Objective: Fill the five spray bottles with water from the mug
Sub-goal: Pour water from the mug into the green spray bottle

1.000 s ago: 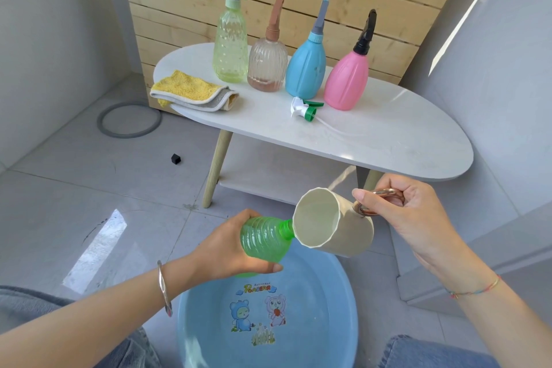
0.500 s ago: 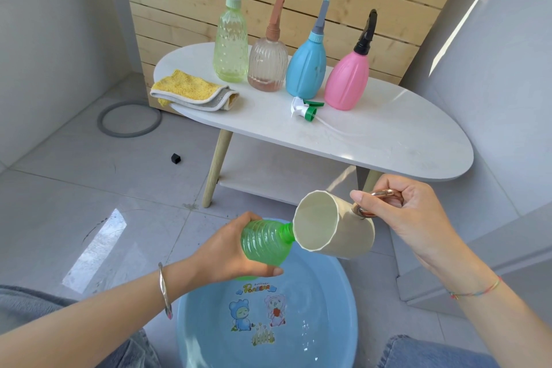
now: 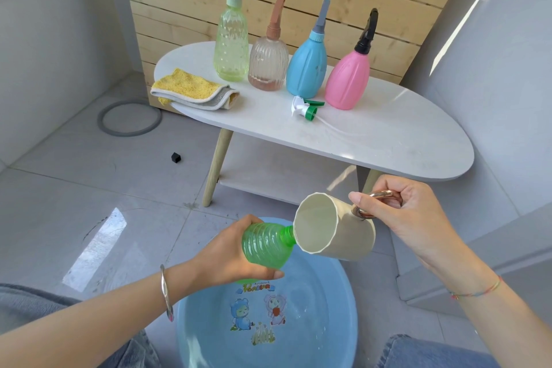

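In the head view, at lower centre of the frame, a green bottle (image 3: pixel 265 243) is held tilted over a blue basin (image 3: pixel 322 293) on the floor, its body wrapped by the curled fingers of the left hand (image 3: pixel 233 254). Just to its right, a cream mug (image 3: pixel 331 227) is tipped steeply toward it, the lip set against the bottle's open neck; the mug is carried by the right hand (image 3: pixel 409 212), whose fingers are closed round the copper-coloured handle. A stream of water cannot be made out, and the level inside the green bottle is not readable. In the upper half of the frame, four more spray bottles are stood in a row on the white worktop (image 3: pixel 388 134), all with their heads fitted: a pale green bottle (image 3: pixel 231 48), a clear ribbed bottle (image 3: pixel 268 64), a blue bottle (image 3: pixel 306 69) and a pink bottle (image 3: pixel 348 81). A loose spray head (image 3: pixel 306 107) with a green collar is laid just in front of the blue and pink ones, and a yellow cloth (image 3: pixel 191 89) is folded at the worktop's left end. The task is judged to be at its fifth bottle, with the pour under way; the capped four are taken as probably done, though their contents cannot be confirmed. Finishing the pour and refitting the loose head would be left.
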A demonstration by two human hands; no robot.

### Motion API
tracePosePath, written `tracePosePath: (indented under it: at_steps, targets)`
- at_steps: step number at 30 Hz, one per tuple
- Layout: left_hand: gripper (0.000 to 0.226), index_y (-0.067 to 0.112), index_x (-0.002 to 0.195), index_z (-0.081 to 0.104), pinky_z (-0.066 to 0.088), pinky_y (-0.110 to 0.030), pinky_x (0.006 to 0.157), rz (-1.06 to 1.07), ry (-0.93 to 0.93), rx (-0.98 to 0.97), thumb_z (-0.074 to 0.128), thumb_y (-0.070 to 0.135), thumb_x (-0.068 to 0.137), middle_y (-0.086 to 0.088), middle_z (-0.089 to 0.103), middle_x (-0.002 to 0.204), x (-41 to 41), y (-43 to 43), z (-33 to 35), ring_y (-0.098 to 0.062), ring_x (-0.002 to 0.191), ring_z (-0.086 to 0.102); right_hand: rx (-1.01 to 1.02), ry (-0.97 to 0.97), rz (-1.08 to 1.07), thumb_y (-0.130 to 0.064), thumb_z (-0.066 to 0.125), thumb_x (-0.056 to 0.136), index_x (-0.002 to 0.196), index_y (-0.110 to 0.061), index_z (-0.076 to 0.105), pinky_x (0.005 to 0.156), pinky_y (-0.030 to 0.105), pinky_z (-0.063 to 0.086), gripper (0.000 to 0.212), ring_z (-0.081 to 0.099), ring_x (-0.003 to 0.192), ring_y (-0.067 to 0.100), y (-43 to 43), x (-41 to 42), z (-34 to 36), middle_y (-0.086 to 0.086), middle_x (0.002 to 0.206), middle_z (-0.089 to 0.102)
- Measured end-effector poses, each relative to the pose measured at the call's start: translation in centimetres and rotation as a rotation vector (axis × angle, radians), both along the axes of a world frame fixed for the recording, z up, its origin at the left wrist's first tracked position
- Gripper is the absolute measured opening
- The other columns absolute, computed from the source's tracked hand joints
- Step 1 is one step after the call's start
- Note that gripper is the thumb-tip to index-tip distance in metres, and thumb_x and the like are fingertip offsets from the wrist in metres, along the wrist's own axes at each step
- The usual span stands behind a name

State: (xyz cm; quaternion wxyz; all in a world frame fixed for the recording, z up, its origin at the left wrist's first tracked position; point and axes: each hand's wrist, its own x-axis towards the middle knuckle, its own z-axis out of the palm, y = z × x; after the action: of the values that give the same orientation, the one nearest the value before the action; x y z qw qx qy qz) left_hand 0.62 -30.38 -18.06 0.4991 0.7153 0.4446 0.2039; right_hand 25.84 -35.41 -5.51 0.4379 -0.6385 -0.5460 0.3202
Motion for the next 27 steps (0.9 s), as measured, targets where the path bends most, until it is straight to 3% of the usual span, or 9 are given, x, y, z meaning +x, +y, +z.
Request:
tracePosePath:
  at_steps: [6, 12, 15, 18, 27]
  targets:
    - [0.070, 0.028, 0.109, 0.052, 0.048, -0.014, 0.071, -0.005, 0.002, -0.012, 0.094, 0.042, 0.055, 0.008, 0.065, 0.096, -0.09, -0.03, -0.18, 0.001, 0.084, 0.062, -0.008, -0.038, -0.002, -0.037, 0.085, 0.065, 0.050, -0.017, 0.054, 0.067, 0.034, 0.040, 0.040, 0.046, 0.063, 0.023, -0.05, -0.04, 0.16, -0.010, 0.042, 0.036]
    - [0.070, 0.028, 0.108, 0.052, 0.049, -0.015, 0.073, -0.008, 0.006, -0.011, 0.095, 0.042, 0.055, 0.008, 0.066, 0.095, -0.01, -0.07, -0.31, -0.001, 0.084, 0.063, -0.013, -0.074, 0.008, -0.035, 0.083, 0.070, 0.048, -0.021, 0.054, 0.068, 0.032, 0.035, 0.039, 0.050, 0.065, 0.024, -0.13, -0.03, 0.20, -0.012, 0.039, 0.034]
    - [0.070, 0.029, 0.109, 0.052, 0.048, -0.015, 0.073, -0.007, 0.010, -0.019, 0.095, 0.042, 0.055, 0.009, 0.066, 0.095, -0.01, -0.16, -0.28, 0.000, 0.084, 0.063, -0.017, -0.111, 0.011, -0.047, 0.081, 0.063, 0.051, -0.016, 0.053, 0.065, 0.031, 0.033, 0.044, 0.047, 0.063, 0.021, -0.15, -0.09, 0.30, -0.008, 0.044, 0.031]
    - [0.069, 0.030, 0.109, 0.052, 0.046, -0.013, 0.071, -0.009, 0.010, -0.019, 0.094, 0.040, 0.056, 0.010, 0.065, 0.095, 0.06, -0.32, -0.10, 0.002, 0.083, 0.062, -0.017, -0.122, 0.002, -0.038, 0.083, 0.068, 0.054, -0.010, 0.052, 0.064, 0.030, 0.032, 0.044, 0.044, 0.062, 0.021, -0.18, -0.04, 0.31, -0.004, 0.046, 0.030]
    - [0.069, 0.026, 0.111, 0.052, 0.047, -0.013, 0.070, -0.015, -0.001, -0.059, 0.095, 0.034, 0.057, 0.007, 0.064, 0.095, 0.09, -0.50, 0.31, 0.003, 0.082, 0.062, -0.015, -0.132, 0.010, -0.039, 0.079, 0.067, 0.054, -0.012, 0.055, 0.060, 0.028, 0.028, 0.038, 0.036, 0.058, 0.020, -0.43, -0.65, 0.91, 0.005, 0.049, 0.038]
